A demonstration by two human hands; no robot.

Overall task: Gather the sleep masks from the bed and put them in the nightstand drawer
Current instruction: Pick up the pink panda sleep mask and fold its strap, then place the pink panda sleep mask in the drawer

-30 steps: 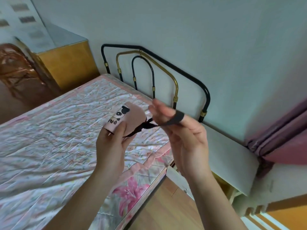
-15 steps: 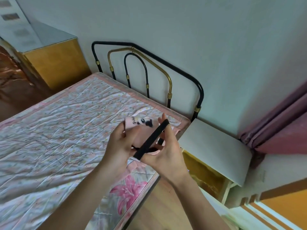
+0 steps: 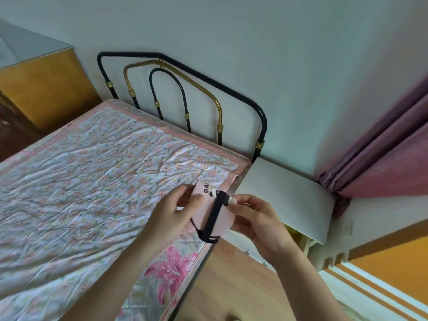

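The folded pale pink fabric sleep mask (image 3: 203, 205) carries black lettering and a black elastic strap (image 3: 214, 216). The quilted bedspread (image 3: 92, 181) shows small peach flowers on white, bordered pink. The curtain (image 3: 382, 158) is mauve.

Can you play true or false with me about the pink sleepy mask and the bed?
1. Both hands hold the pink sleep mask. True: the left hand and right hand both grip it.
2. The mask's strap is white. False: it is black.
3. The mask lies flat on the bed. False: it is held up near the bed's corner.
4. The white nightstand stands beside the bed. True.
5. The curtain is green. False: it is purplish pink.
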